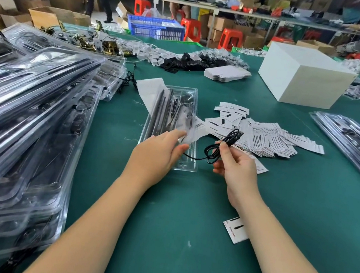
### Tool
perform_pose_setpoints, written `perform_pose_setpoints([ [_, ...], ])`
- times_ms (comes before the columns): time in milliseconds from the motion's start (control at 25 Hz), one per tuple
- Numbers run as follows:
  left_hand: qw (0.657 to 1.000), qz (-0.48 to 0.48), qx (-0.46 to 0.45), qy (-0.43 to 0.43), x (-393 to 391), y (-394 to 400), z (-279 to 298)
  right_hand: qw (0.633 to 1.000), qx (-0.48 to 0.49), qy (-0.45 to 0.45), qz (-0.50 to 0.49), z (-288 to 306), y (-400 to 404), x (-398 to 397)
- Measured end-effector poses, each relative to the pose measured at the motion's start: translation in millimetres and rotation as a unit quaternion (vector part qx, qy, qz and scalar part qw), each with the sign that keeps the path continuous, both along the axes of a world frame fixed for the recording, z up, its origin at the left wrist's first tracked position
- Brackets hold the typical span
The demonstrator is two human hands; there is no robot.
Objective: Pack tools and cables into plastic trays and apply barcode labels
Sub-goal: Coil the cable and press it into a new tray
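A clear plastic tray [188, 163] lies on the green table in front of me, with black rods and tools in its far half. My left hand [159, 152] rests over the tray's near half, fingers fairly straight, touching a crumpled clear bag [190, 130]. My right hand [235, 164] pinches a coiled black cable [223, 145] just right of the tray; one loose end runs toward the tray. A heap of white barcode labels [263, 136] lies behind the right hand.
Tall stacks of packed clear trays [28, 116] fill the left. More packed trays [354, 143] lie at the right edge. A white box [303, 77] stands far right. A single label card [235, 229] lies by my right forearm. People work at tables behind.
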State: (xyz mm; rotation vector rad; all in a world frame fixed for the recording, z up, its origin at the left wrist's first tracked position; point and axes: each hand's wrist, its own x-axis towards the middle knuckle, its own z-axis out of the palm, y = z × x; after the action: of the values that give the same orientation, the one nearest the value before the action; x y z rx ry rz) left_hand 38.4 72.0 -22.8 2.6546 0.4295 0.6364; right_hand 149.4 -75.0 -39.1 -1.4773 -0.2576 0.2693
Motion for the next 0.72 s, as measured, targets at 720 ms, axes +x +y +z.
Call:
perform_pose_setpoints([
  [720, 0.994, 0.027, -0.060, -0.085, 1.2, 2.2, -6.9, 0.967, -0.224, -0.109, 0.058, 18.1, 41.3, 9.1],
])
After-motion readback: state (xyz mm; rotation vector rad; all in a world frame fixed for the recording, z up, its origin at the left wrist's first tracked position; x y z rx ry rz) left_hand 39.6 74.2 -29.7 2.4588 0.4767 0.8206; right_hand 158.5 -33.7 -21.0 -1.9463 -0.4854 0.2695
